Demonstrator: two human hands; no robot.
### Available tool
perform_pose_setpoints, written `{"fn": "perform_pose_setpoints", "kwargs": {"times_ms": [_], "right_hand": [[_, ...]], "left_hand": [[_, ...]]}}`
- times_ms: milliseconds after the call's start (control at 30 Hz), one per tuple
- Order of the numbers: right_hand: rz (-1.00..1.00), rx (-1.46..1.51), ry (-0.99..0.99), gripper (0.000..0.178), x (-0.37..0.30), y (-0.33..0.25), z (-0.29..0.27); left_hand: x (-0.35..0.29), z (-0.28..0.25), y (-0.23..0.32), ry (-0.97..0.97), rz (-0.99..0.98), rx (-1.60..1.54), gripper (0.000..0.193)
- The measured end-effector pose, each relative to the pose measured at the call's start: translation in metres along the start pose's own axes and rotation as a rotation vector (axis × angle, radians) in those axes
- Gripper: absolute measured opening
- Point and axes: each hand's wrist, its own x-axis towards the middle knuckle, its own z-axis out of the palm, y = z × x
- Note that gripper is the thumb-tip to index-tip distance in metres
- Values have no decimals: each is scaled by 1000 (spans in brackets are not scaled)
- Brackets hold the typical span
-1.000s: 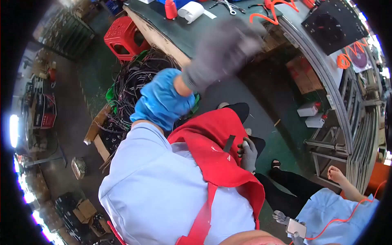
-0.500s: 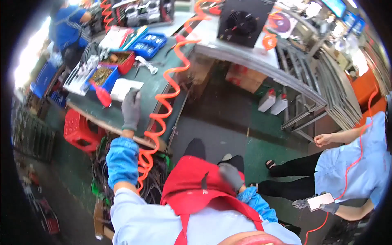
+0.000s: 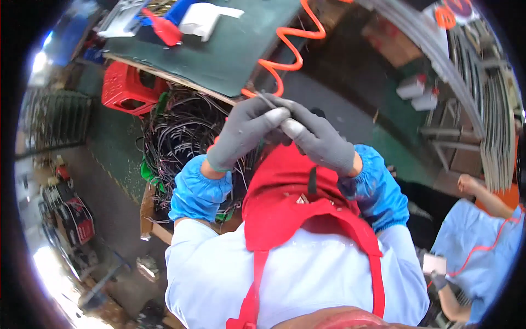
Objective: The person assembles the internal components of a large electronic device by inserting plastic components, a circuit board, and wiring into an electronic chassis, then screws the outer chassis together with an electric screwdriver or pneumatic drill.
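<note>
In front of the red apron [image 3: 298, 183], my two grey-gloved hands meet with fingertips touching. My left hand [image 3: 245, 131] is closed, thumb pressed against the curled fingers. Opposite it, my right hand [image 3: 323, 140] is closed too, its thumb tip near the left thumb. A thin grey sliver [image 3: 266, 100] pokes out between the fingers; its kind cannot be made out, and the fingers hide the rest. Beyond the hands lies the green-topped workbench [image 3: 227, 57], with a white paper piece [image 3: 203, 19] and a red-handled item [image 3: 163, 27] on it.
A coiled orange hose [image 3: 290, 46] hangs beside the bench's right edge. Below the bench are a red plastic stool [image 3: 123, 90] and a heap of dark cables [image 3: 183, 134]. On the right a person in light blue [image 3: 466, 236] holds a phone, near a metal-framed table [image 3: 438, 55].
My left hand has come back from the white paper on the bench to my front. My right hand has risen from my apron to meet it. The view has shifted down and left.
</note>
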Motion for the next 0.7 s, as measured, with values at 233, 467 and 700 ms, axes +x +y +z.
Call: {"fn": "perform_pose_setpoints", "kwargs": {"times_ms": [233, 467, 700], "right_hand": [[379, 193, 6, 39, -57, 102, 7], [508, 282, 101, 39, -98, 137, -9], [501, 151, 279, 48, -105, 139, -38]], "left_hand": [[6, 21, -87, -105, -407, 49, 30], [28, 60, -127, -185, -534, 28, 29], [73, 82, -123, -136, -440, 167, 26]]}}
